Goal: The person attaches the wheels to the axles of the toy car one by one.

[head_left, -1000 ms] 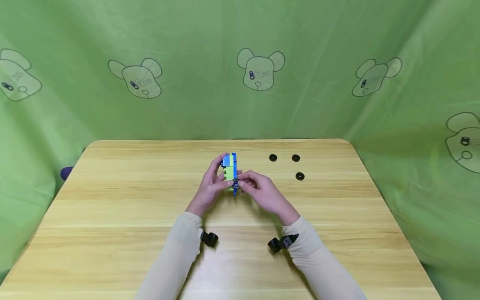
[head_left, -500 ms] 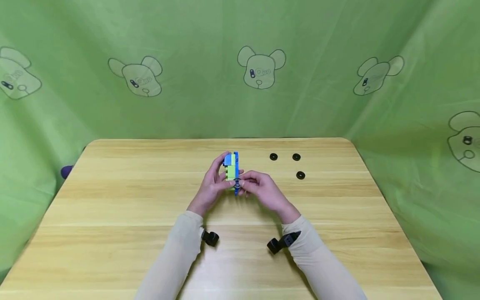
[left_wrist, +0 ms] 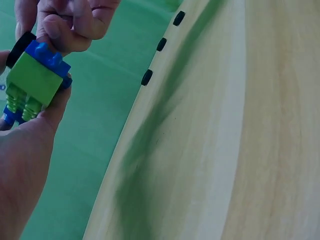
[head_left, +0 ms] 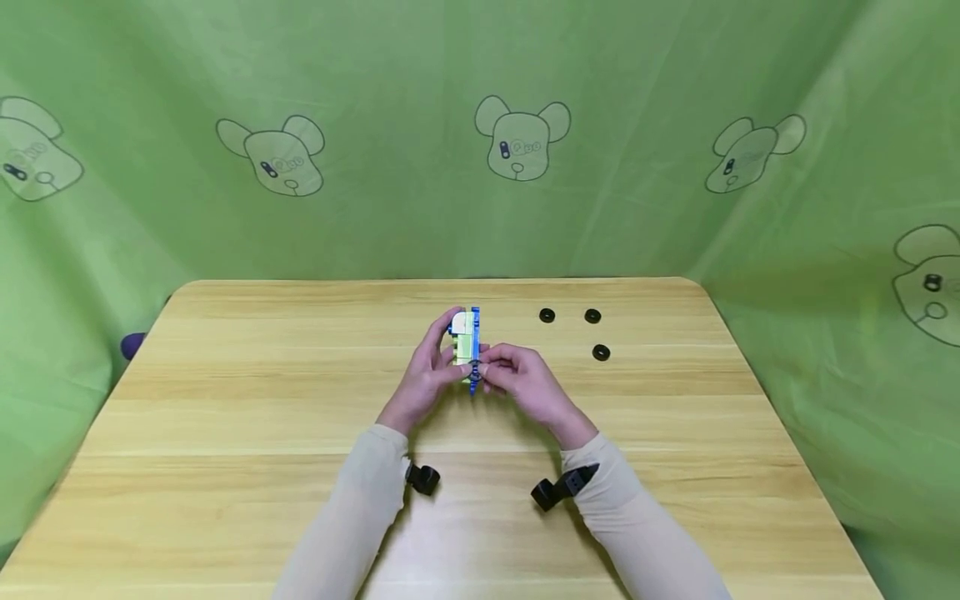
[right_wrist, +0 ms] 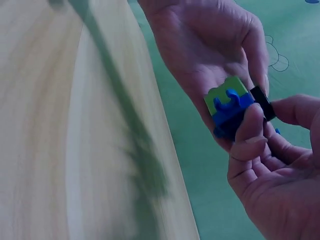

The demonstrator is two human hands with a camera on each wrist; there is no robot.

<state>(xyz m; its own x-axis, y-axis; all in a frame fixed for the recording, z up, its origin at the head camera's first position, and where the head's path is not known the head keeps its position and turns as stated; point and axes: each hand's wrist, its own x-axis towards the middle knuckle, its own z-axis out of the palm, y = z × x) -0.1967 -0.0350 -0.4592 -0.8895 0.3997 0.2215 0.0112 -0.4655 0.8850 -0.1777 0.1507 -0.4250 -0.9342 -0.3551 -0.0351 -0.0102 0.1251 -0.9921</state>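
"Where's the blue-and-green block toy (head_left: 465,342)?"
"Above the table (head_left: 300,375), gripped by the left hand (head_left: 422,382) from eight o'clock."
"The right hand (head_left: 525,382)?"
"At four o'clock, pinching a black wheel (right_wrist: 261,101) against the toy's six-o'clock end."
"Beyond?"
"Loose wheels (head_left: 597,318): two towards two o'clock, one at three."
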